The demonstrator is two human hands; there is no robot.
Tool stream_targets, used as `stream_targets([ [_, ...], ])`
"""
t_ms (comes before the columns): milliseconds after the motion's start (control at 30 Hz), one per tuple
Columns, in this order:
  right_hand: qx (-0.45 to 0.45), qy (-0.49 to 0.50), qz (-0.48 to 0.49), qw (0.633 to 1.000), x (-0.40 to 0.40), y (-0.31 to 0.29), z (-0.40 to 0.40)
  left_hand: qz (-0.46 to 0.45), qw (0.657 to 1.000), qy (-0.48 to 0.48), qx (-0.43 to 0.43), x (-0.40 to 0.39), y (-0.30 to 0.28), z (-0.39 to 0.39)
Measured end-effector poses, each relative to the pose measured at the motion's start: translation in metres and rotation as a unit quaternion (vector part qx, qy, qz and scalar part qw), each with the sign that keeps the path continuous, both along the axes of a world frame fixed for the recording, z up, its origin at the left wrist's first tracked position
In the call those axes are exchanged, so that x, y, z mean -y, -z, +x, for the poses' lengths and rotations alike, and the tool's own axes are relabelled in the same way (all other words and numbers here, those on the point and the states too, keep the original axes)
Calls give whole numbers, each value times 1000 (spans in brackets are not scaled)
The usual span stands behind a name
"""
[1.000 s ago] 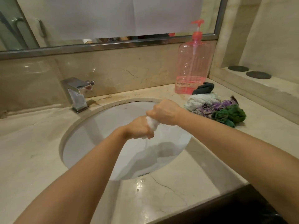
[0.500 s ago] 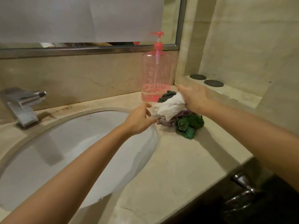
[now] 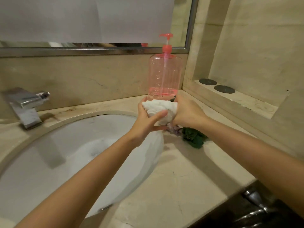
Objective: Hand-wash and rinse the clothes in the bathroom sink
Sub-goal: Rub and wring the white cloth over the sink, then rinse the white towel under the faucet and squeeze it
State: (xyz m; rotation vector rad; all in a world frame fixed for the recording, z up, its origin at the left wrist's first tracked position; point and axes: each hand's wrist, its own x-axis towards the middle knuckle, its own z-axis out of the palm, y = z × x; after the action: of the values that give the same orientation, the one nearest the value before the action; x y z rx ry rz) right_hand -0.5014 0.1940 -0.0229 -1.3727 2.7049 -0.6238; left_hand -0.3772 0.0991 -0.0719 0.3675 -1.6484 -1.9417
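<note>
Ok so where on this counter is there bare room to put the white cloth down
Bare marble counter lies in front, between the white sink basin and the counter's front edge. It is crowded at the back corner: the pink pump bottle, green garment and purple garment sit there.

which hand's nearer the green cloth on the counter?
Right. The right hand is just above the green cloth; the left hand is further off, toward the sink.
</note>
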Motion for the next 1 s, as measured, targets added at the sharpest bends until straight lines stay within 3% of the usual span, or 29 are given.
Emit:
stream_targets([
  [100,123,-72,-11,990,26,5,33,49,993,-107,15,22,0,31],
  [267,246,-152,-63,955,73,20,107,-22,965,-255,57,58,11,122],
  [433,276,-238,-81,928,134,33,198,-125,863,-466,149,98,9,223],
  [600,310,-282,-147,896,182,37,283,-90,795,-587,124,112,-5,301],
  [700,277,-316,-142,896,203,45,319,-101,768,-602,196,126,-1,331],
  [767,239,-362,-79,898,209,53,331,-92,757,-584,278,128,2,342],
  [867,255,-392,-20,884,202,56,325,-112,722,-577,363,124,9,347],
  [1000,237,-363,-3,901,189,56,286,-239,715,-586,297,113,12,337],
])
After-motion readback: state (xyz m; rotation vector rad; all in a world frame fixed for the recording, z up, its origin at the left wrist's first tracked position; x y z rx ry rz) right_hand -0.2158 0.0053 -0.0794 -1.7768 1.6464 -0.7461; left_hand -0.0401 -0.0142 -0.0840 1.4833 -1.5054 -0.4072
